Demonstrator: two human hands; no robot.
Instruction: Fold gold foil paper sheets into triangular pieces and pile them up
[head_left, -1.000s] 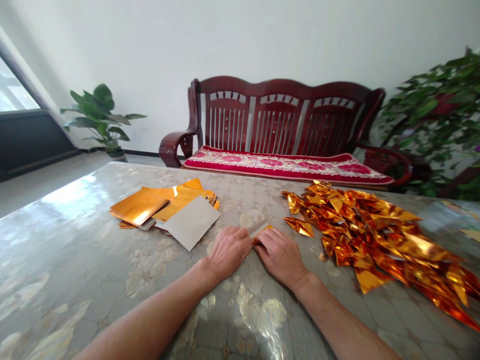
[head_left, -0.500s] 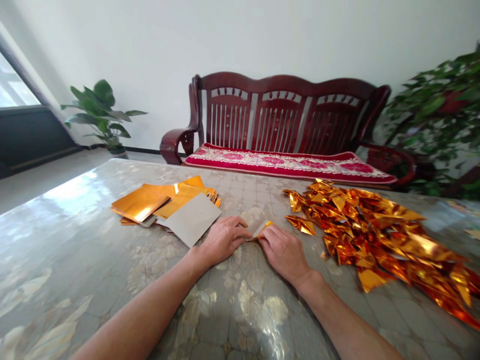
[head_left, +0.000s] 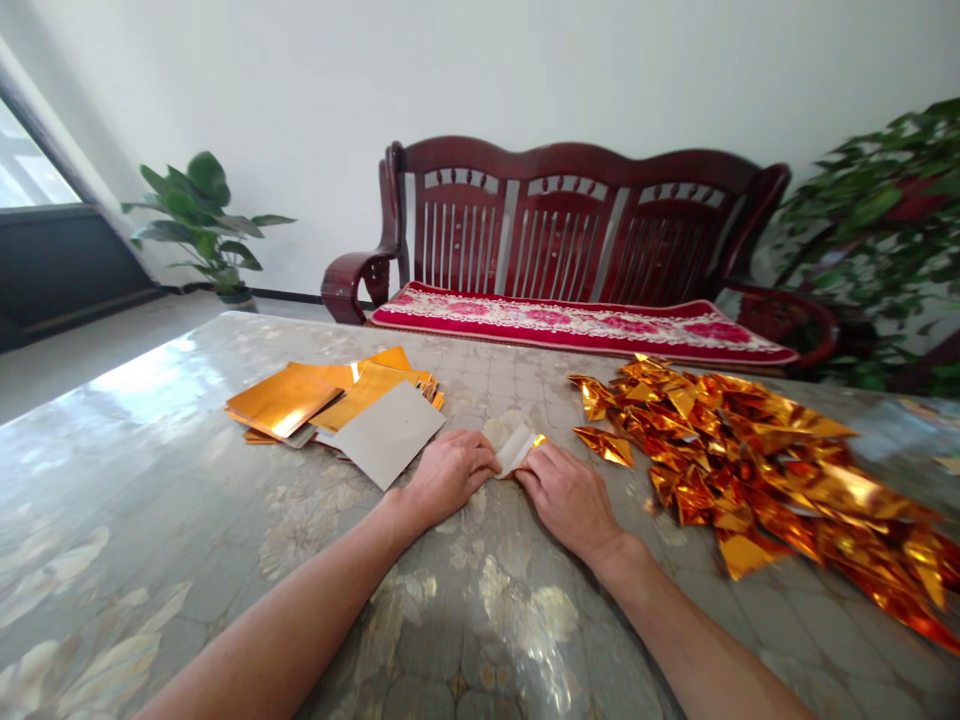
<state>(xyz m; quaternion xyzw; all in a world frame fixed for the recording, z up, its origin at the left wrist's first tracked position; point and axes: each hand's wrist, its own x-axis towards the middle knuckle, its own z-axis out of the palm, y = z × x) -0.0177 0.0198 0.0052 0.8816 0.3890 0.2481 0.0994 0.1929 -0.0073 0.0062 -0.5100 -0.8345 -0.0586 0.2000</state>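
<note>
As both forearms reach in from the near edge of the head view, the left hand [head_left: 454, 470] and the right hand [head_left: 570, 500] meet close together, palms down, low over the patterned tabletop [head_left: 300, 600]. Between them lies a small folded paper [head_left: 514, 450], pale grey on top with a glint of gold at its right end. The right hand pinches that end between thumb and bent fingers; the left hand's fingertips touch its left end, the thumb mostly hidden, so I cannot tell whether they clamp it.

Left of the hands, gold sheets [head_left: 281, 400] lie in a loose stack, partly covered by a grey-faced sheet [head_left: 390, 435] just beside the left hand. To the right spreads a heap of folded gold pieces [head_left: 735, 450], its near right end cut off by the frame; one folded piece [head_left: 604, 446] lies at the heap's left side. Beyond the heap at far right, clear plastic [head_left: 892, 430] is blurred, any print on it unreadable. Across the table's far side stands a dark red wooden bench [head_left: 555, 240].
</note>
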